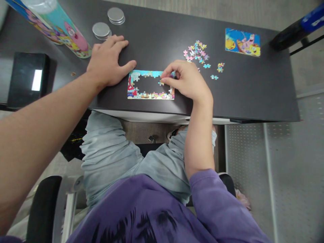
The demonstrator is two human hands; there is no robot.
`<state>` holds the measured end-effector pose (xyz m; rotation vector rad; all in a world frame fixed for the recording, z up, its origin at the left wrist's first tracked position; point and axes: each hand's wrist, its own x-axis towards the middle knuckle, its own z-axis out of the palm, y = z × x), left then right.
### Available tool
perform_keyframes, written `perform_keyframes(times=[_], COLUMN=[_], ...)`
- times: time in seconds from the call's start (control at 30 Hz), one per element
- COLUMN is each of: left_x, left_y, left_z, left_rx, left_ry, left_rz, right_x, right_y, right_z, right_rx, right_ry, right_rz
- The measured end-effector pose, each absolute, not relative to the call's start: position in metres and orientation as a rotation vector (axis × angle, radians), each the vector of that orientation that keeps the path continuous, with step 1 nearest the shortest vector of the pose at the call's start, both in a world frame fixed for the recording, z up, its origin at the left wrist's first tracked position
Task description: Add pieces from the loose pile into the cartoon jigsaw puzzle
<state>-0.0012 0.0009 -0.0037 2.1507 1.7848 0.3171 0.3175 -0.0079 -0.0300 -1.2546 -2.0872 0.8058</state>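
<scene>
- Dark table (pixel 253 91): spans the upper half of the frame and bears every item listed below.
- Cartoon-printed tube (pixel 54 25): lies at an angle in the upper left corner of the frame.
- Black device (pixel 27 79): sits at the left edge, below the tube, its screen reflecting light.
- Left hand (pixel 108 60): upper centre-left; rests palm down and flat on the table with fingers spread, gripping nothing. The thumb tip lies just beside the upper left corner of the puzzle frame.
- Right hand (pixel 188 81): centre of the frame; fingers curled, thumb and fingertips pinched on a small puzzle piece (pixel 161 82) at the right end of the puzzle frame.
- Puzzle frame (pixel 149 95): a partly assembled rectangular border with a bare middle, lying between the two hands near the table's front edge.
- Reference picture (pixel 242 42): upper right.
- Loose pieces (pixel 198 54): scattered above the right hand.
- Two round metal lids (pixel 101 29): upper left, just above the left hand.
</scene>
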Motion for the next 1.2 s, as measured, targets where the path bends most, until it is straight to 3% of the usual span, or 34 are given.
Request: perform_keyframes(times=[0.2, 0.4, 1.2], left_x=[0.001, 0.003, 0.009], left_y=[-0.006, -0.008, -0.009], left_z=[0.001, -0.002, 0.006], left_rx=[2.176, 2.205, 2.261], left_ry=[1.757, 1.742, 1.811], left_rz=[0.358, 0.411, 0.268], right_x=[0.385, 0.440, 0.402], right_y=[-0.011, -0.026, -0.012], right_z=[-0.026, -0.042, -0.051], right_rx=[-1.383, -1.567, -1.854], right_ry=[-1.869, -1.834, -1.847], right_rz=[0.482, 0.407, 0.386])
